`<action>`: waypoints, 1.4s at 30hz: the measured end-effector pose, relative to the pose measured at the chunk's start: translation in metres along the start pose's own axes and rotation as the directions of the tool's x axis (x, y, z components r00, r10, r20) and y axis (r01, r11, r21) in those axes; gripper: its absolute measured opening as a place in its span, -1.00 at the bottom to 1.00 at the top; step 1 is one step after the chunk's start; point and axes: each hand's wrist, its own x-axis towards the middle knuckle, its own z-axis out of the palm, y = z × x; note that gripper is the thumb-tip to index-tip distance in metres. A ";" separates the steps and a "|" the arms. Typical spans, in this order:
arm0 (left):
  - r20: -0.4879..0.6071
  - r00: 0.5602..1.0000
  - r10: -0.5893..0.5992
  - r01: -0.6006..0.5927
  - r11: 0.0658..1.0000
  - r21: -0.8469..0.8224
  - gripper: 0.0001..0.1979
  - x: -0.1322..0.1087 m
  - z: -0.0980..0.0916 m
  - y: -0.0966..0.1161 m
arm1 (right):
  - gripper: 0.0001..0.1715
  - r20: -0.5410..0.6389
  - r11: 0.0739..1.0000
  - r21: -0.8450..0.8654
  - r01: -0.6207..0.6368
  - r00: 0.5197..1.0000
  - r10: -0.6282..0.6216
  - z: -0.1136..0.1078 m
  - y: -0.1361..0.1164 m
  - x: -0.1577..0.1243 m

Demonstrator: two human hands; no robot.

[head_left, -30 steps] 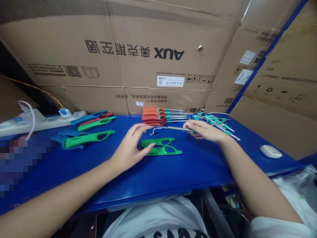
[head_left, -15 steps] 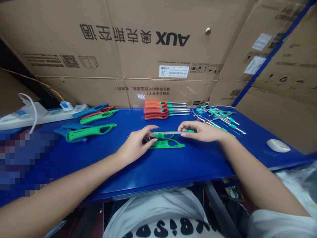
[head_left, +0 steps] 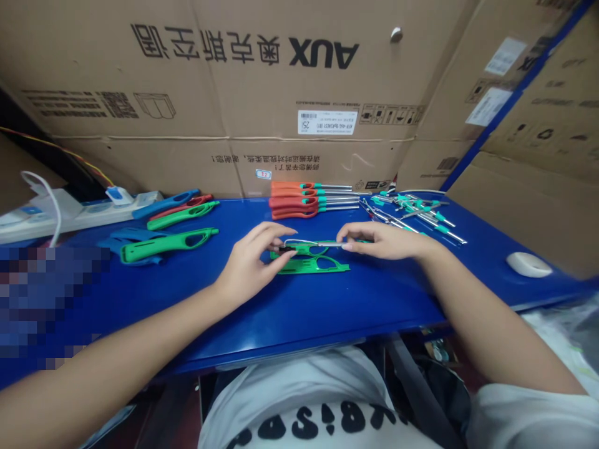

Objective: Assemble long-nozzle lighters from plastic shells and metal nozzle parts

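The metal tube (head_left: 331, 244) is pinched at one end between the thumb and fingertips of the right hand (head_left: 381, 242) and is held roughly level over the far green shell (head_left: 306, 249). The left hand (head_left: 253, 262) is curled to a narrow gap about a small black component (head_left: 284, 249); whether the component is gripped or merely bracketed cannot be told. A thin wire (head_left: 302, 241) is arched between the component and the tube. The near green shell (head_left: 299, 267) is laid alongside on the blue table (head_left: 281, 324).

Risks: the wire may be strained or detached if the hands are drawn apart. The component may be dropped if it is not firmly held. The tube may be rolled in the fingertips, and the wire thereby twisted, since only one end is pinched. The far shell may be displaced if it is knocked by the left thumb or snagged by the wire.

Compared with the frame of one second earlier: the wire's end, then dangling clear of the left fingers, is now placed between them; the tube, then seen beyond both shells, is now seen across the far shell
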 end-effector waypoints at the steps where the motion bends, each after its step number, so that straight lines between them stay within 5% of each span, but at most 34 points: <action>1: -0.011 1.000 0.006 -0.006 1.000 0.009 -0.80 0.001 0.000 0.000 | -0.54 0.021 1.000 0.022 -0.008 1.000 0.007 0.000 0.000 -0.002; 6: 0.104 0.994 -0.022 0.027 0.999 -0.045 -0.80 0.006 0.002 0.002 | -0.55 0.099 0.990 0.098 -0.097 0.991 0.087 0.005 0.001 -0.022; 10: 0.279 0.958 -0.073 0.088 0.995 -0.041 -0.75 0.014 0.006 0.002 | -0.59 -0.032 0.997 0.035 -0.072 0.997 0.074 0.017 0.003 -0.039; 15: 0.369 0.927 -0.065 0.068 0.998 0.005 -0.81 0.023 0.011 0.000 | -0.64 -0.183 0.998 -0.009 -0.060 0.982 0.057 0.031 0.013 -0.050; 23: 0.355 0.933 0.052 -0.067 0.997 0.029 -0.78 0.020 0.015 -0.001 | -0.72 -0.300 0.985 -0.171 0.017 0.951 -0.068 0.041 0.017 -0.056; 42: 0.273 0.961 0.046 -0.046 0.999 -0.008 -0.84 0.011 0.024 -0.005 | -0.77 -0.388 0.944 -0.293 0.154 0.883 -0.264 0.046 0.019 -0.057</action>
